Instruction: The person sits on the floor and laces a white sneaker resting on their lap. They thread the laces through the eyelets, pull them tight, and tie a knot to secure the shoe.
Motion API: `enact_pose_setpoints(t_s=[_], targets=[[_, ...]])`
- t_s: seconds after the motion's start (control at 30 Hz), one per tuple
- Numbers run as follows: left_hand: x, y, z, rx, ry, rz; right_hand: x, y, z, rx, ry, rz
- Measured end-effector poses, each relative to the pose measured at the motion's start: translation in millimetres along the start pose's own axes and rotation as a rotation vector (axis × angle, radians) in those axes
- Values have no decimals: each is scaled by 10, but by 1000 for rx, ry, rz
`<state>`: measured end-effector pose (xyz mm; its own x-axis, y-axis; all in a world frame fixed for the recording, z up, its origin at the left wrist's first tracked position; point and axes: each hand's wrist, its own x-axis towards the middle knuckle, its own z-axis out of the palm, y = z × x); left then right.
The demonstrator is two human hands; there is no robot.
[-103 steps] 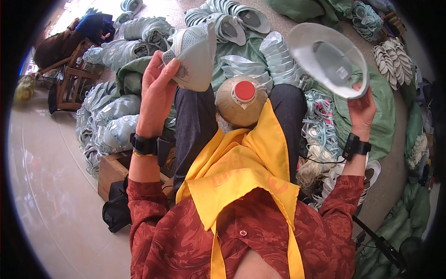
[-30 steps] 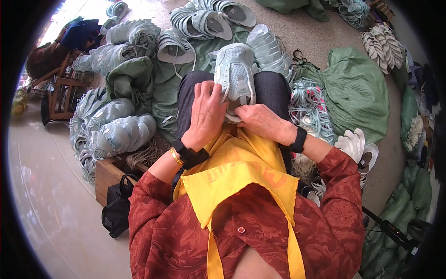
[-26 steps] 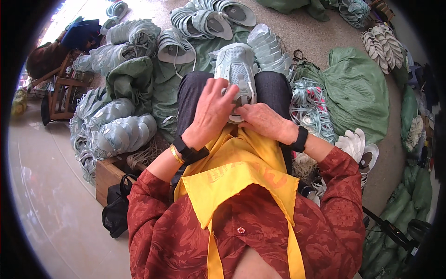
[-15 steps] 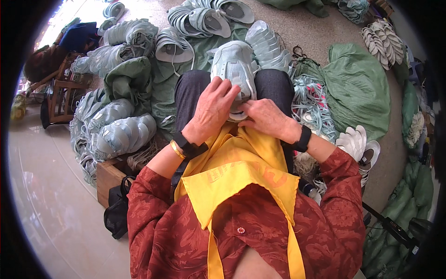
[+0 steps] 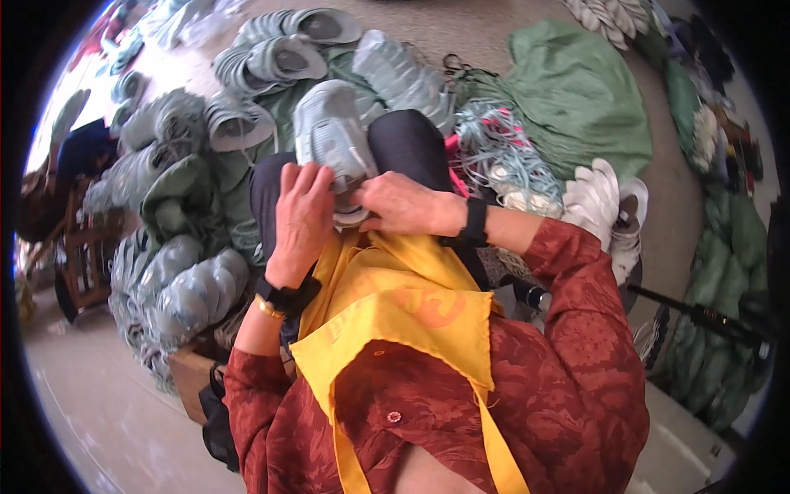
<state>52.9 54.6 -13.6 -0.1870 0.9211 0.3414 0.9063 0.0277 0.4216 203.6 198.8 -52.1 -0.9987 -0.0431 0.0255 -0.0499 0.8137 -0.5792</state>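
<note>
Our left hand (image 5: 304, 210) bends its fingers against the left edge of a pale shoe (image 5: 327, 123); we cannot tell whether they pinch anything. Our right hand (image 5: 403, 204) grips the right side of its near end. The shoe lies between our knees, toe away from us. Half a second ago our left fingers lay over its middle; now they are at the edge, so the work, we judge, has shifted to that side. Our hands hide much of the near end, and the yellow apron (image 5: 395, 300) bunches close below it. Beyond are tangled laces (image 5: 502, 140) and a green sack (image 5: 576, 99) to the right, and shoe stacks (image 5: 202, 288) to the left.
</note>
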Motion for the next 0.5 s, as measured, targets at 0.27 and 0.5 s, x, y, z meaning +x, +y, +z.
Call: enact_pose_setpoints(t_s=[0.27,0.5], targets=[[40,38,-32,19,-29,5,-382,-66,-275,410,310,58],[49,-11,14,-19,-12,-20,-987,815,-179,695,731,627]])
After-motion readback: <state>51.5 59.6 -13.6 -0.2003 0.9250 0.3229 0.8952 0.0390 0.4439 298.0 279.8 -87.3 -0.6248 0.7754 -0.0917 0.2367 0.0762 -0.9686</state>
